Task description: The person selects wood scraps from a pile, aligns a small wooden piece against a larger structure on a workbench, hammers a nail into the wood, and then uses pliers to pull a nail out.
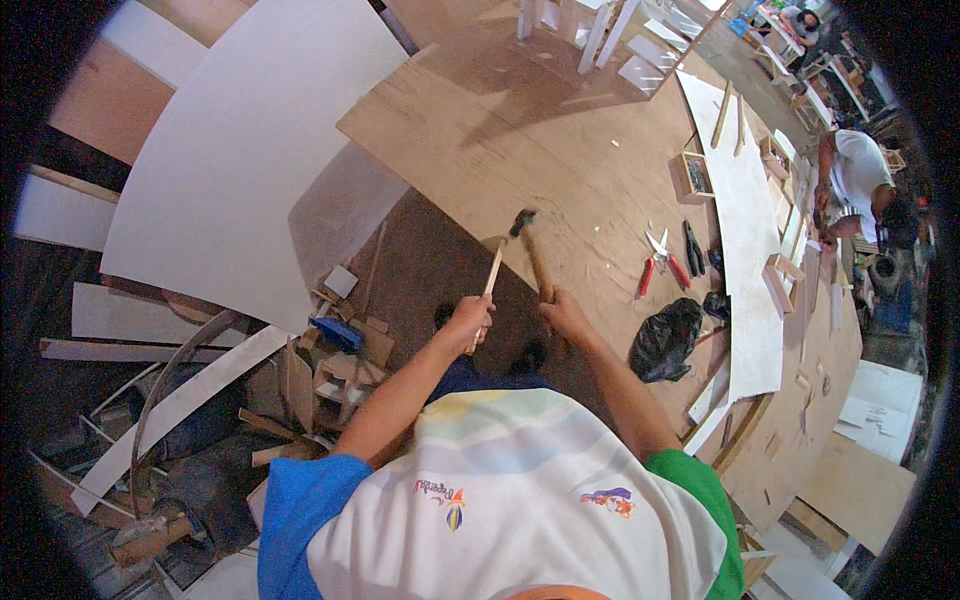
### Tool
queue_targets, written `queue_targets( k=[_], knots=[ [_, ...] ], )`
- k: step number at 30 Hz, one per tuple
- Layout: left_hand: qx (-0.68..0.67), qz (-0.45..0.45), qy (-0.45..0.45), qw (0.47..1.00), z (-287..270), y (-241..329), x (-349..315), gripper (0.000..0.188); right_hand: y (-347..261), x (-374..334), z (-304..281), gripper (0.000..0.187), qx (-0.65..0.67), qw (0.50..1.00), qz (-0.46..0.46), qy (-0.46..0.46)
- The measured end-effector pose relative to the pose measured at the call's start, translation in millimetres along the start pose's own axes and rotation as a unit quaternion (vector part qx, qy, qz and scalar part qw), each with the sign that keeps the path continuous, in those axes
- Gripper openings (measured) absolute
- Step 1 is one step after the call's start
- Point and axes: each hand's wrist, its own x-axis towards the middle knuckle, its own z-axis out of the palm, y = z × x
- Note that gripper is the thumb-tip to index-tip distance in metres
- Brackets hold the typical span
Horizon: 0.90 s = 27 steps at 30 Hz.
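Observation:
My left hand [470, 322] is closed around a narrow strip of wood [494, 268], which points up and away from me. My right hand [566, 316] grips a hammer [540, 262] by its wooden handle. The dark hammer head [521, 222] is at the upper end of the strip, near the edge of a large plywood table [470, 130]; whether the two touch, I cannot tell. To the right on the plywood lie red-handled snips [660, 262] with open blades and black-handled pliers [693, 248].
A black plastic bag [666, 340] rests right of my right arm. Beyond it run a long white panel [745, 250] and small wooden boxes [694, 175]. A large white sheet [250, 150] stands at left, above wood scraps [350, 370]. Another person [858, 180] works at far right.

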Motion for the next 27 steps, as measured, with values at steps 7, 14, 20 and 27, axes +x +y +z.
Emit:
queue_targets(
  k=[7, 14, 20, 27],
  knots=[
    [0.081, 0.032, 0.031, 0.996, 0.3, -8.8, 5.7, 0.035, -68.6, -16.4, -18.3, 0.024, 0.164, 0.983, 0.017, 0.083],
    [0.088, 0.025, 0.042, 0.995, 1.7, -5.5, -5.9, 0.035, -21.9, -9.0, -12.9, 0.023, 0.083, 0.995, 0.054, -0.021],
    [0.093, 0.066, 0.05, 0.992, -6.2, -33.8, -3.0, 0.034, 7.0, -17.0, 6.1, 0.015, 0.186, 0.981, 0.055, -0.017],
    [0.061, 0.074, 0.028, 0.995, -14.4, -48.6, -6.1, 0.034, -5.0, -44.3, 7.7, 0.014, 0.18, 0.982, 0.051, -0.01]
  ],
)
